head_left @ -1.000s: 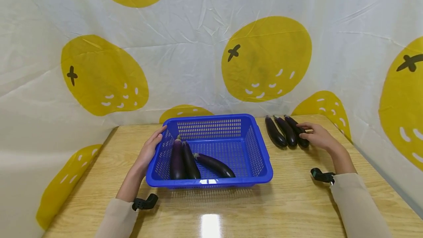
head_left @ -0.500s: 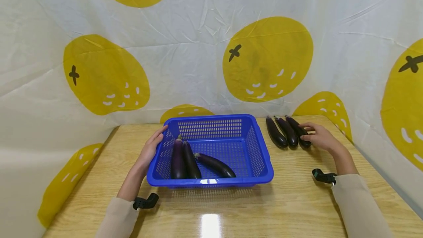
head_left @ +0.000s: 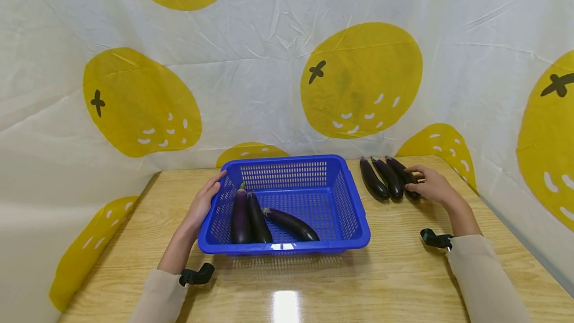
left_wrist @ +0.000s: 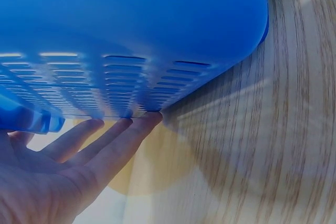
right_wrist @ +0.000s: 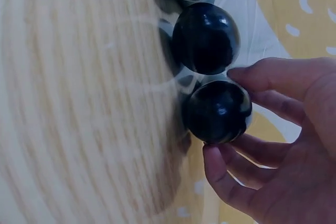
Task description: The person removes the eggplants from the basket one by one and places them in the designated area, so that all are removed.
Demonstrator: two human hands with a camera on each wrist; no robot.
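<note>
A blue plastic basket (head_left: 323, 247) stands on the wooden table with three eggplants inside: a thick one (head_left: 241, 218) and a slimmer one (head_left: 260, 221) side by side at the left, and a curved one (head_left: 291, 224) lying slanted. My left hand (head_left: 203, 206) rests against its left side, fingertips (left_wrist: 153, 119) straight on the slotted outer wall beneath the rim. To the right of the basket, my right hand (head_left: 432, 186) grips the rightmost of three eggplants (right_wrist: 218, 111) near its rounded end, thumb and fingers on opposite sides. The other two, a left (head_left: 374, 182) and a middle eggplant (head_left: 389, 179), lie close beside it.
A white cloth with yellow fruit print (head_left: 251, 88) hangs right behind the table (head_left: 394, 273) and along both sides. Black wrist cameras (head_left: 197, 274) sit at both sleeves.
My right hand's fingers have settled further round the rightmost eggplant. The left hand, the basket and the other eggplants have stayed in place.
</note>
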